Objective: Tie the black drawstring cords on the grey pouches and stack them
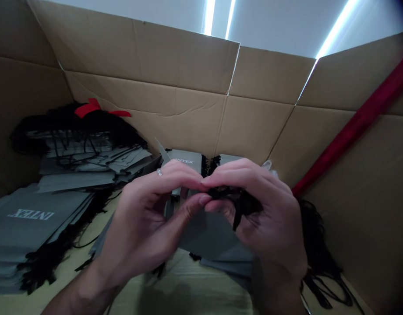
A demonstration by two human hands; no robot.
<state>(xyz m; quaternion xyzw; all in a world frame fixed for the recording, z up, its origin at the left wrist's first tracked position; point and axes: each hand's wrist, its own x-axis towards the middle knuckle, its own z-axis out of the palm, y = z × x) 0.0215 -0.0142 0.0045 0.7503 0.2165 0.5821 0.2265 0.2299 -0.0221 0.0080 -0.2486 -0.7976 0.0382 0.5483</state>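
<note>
My left hand point(152, 214), with a ring on one finger, pinches thumb and forefinger together over the work. My right hand point(273, 214) is closed around a small bunch of black cords point(242, 208), whose loose ends hang below its fingers. Both sets of fingertips meet at one end of the black cord, and the exact join is hidden between them. Directly beneath the hands lies a grey flat piece point(208, 232) with black cord ends at its edge. Behind the hands is a grey card printed INTEX point(190, 158), partly covered by my left hand.
Stacked grey INTEX pieces point(40, 218) with black cord fringes stand at the left. Behind them is a heap of grey pieces and black cords point(90, 144) topped with red strips point(90, 108). More black cords point(319, 245) lie at right. Cardboard walls point(182, 96) enclose the area; a red strap point(352, 124) crosses the right.
</note>
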